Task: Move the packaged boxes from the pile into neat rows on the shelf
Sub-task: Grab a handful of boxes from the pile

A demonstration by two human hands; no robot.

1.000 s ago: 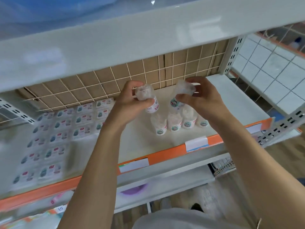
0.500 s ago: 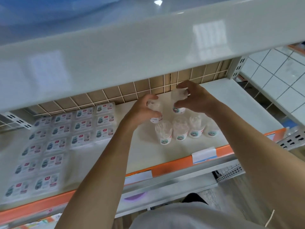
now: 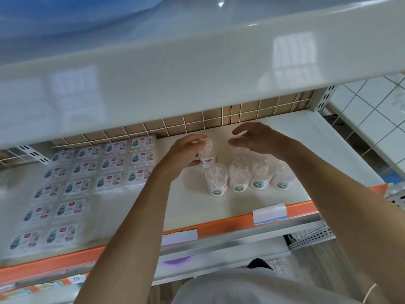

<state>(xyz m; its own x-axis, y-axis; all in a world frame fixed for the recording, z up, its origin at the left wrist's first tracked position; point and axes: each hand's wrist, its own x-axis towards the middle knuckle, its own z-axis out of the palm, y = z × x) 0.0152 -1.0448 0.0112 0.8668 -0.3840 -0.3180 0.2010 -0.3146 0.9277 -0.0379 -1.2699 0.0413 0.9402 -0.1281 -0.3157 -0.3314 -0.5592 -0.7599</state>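
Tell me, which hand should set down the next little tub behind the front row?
The left hand, probably. It already grips a clear tub just behind the front row of tubs. The right hand hovers open above the second row, seemingly holding nothing.

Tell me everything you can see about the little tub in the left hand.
The tub is a small clear plastic cylinder, seemingly packed with white cotton swabs, with a white label band carrying a red mark near its base. It is roughly upright on the shelf, behind the front row's leftmost tub. The left hand grips its side; the top is blurred.
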